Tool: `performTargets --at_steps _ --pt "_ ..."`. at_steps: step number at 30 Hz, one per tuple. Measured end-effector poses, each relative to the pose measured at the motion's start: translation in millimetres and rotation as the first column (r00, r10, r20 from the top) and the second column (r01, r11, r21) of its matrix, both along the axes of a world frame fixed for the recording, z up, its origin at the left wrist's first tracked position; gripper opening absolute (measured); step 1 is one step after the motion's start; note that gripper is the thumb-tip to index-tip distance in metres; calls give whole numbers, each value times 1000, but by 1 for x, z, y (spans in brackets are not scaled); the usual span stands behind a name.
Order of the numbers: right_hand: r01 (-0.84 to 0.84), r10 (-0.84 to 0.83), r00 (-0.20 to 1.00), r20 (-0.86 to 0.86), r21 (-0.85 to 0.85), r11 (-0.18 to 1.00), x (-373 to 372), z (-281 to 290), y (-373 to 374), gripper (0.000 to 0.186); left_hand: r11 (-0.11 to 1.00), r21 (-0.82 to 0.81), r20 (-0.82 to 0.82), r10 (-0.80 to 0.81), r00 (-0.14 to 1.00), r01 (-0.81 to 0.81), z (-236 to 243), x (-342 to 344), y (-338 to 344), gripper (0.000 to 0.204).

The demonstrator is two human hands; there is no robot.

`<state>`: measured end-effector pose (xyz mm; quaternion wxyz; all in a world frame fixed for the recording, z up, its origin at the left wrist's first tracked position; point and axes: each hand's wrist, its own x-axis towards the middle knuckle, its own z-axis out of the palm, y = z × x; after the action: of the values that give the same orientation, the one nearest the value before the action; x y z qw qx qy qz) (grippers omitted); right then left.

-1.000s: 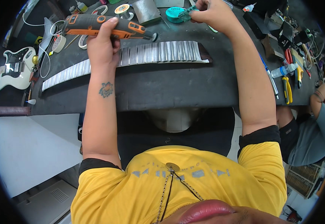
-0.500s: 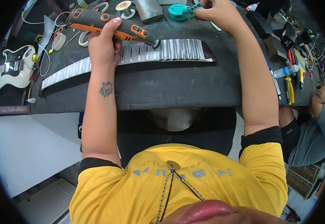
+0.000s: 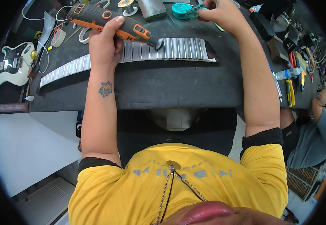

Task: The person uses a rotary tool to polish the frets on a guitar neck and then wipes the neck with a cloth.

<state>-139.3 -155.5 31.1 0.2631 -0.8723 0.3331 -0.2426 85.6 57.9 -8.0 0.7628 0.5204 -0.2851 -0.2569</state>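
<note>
Guitar neck point(image 3: 183, 48) lies across the bench point(image 3: 178, 84), silver tape strips along nearly full length, so masking looks done; can't tell which frets are worked & which are left. L hand point(image 3: 105, 48) grips an orange/blk rotary tool point(image 3: 91, 15), its small wheel point(image 3: 159, 45) over the neck, contact unclear. R hand point(image 3: 223, 14), beyond neck's R end, pinches a green wad point(image 3: 195, 12) by a teal tin point(image 3: 178, 11).
</note>
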Motion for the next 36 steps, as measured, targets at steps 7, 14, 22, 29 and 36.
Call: performTargets --at_steps 7,14,22,29,36 --pt "8 -8 1000 -3 14 1000 1 -4 -4 27 996 39 78 -87 993 84 -2 1 7 24" --pt "-31 30 999 22 36 999 -1 -8 -11 27 998 27 51 -60 997 58 2 -3 8 18" --pt "-24 23 1000 9 50 998 1 -8 -9 26 992 6 74 -123 990 123 0 0 12 20" --pt "-11 12 1000 -6 61 998 2 -3 -4 25 992 15 97 -129 987 128 0 -1 13 20" --pt "-31 31 999 -11 -7 999 0 -5 -7 26 991 -11 98 -132 986 134 -2 0 12 21"
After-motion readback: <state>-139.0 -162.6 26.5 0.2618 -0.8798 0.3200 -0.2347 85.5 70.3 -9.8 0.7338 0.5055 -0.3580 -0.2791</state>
